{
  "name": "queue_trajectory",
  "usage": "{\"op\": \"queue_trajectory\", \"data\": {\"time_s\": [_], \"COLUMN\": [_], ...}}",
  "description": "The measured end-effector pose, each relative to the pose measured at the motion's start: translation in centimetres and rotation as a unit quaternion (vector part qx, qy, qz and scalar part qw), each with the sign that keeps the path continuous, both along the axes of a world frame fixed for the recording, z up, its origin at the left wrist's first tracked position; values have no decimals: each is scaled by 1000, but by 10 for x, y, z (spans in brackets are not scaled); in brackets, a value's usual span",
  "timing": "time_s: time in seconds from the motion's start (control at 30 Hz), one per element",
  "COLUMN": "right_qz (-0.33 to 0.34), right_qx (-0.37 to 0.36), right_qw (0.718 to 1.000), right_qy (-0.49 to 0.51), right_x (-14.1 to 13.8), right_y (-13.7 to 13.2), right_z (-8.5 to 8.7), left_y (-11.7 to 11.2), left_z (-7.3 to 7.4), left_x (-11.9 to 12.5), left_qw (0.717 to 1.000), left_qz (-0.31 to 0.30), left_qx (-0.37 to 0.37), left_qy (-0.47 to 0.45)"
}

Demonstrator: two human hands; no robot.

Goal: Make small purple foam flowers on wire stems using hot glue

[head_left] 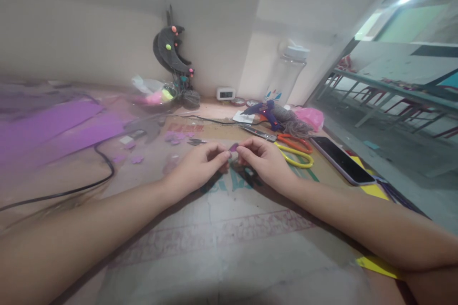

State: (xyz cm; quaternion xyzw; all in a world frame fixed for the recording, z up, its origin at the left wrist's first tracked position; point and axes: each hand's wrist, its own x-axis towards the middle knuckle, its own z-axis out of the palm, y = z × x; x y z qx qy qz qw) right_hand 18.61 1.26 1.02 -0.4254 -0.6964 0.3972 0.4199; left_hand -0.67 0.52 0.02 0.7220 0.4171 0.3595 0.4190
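Between the fingertips of both my hands is a small purple piece [234, 147], too small to make out in detail. My left hand [203, 164] pinches it from the left, and my right hand [263, 157] pinches it from the right. Both hands are over a cardboard sheet with printing on it. Scissors with yellow handles [296, 157] lie just beyond my right hand, beside an orange-handled tool [293, 142]. Past my left hand are small purple flower-like cutouts [175, 137] and a dark pointed metal tip [196, 142].
A blue glue gun [266, 112] rests near grey yarn [286, 119]. A phone [341, 159] lies at the right edge. Behind stand a clear bottle [286, 74], a small digital clock [225, 94] and a black crescent holder [166, 52]. Purple sheets [53, 128] and a black cable [107, 157] are left.
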Motion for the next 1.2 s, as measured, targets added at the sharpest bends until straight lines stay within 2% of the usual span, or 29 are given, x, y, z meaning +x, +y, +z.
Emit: {"op": "queue_trajectory", "data": {"time_s": [0.17,0.5,0.67,1.0,1.2], "right_qz": [4,56,47,21,32], "right_qx": [0,-27,-10,6,2], "right_qw": [1000,998,999,1000,999], "right_qy": [-12,-8,-24,-16,-28], "right_x": [-2,-3,-3,-3,-3], "right_y": [-2,-3,-6,-4,-5], "right_z": [2,4,6,4,5], "left_y": [0,-2,-4,0,0], "left_z": [-1,2,5,2,0], "left_x": [0,1,2,2,2], "left_qw": [1000,1000,999,999,999], "left_qz": [-20,4,16,-19,-31], "left_qx": [-7,15,14,-21,-16], "left_qy": [13,16,36,-35,-6]}}
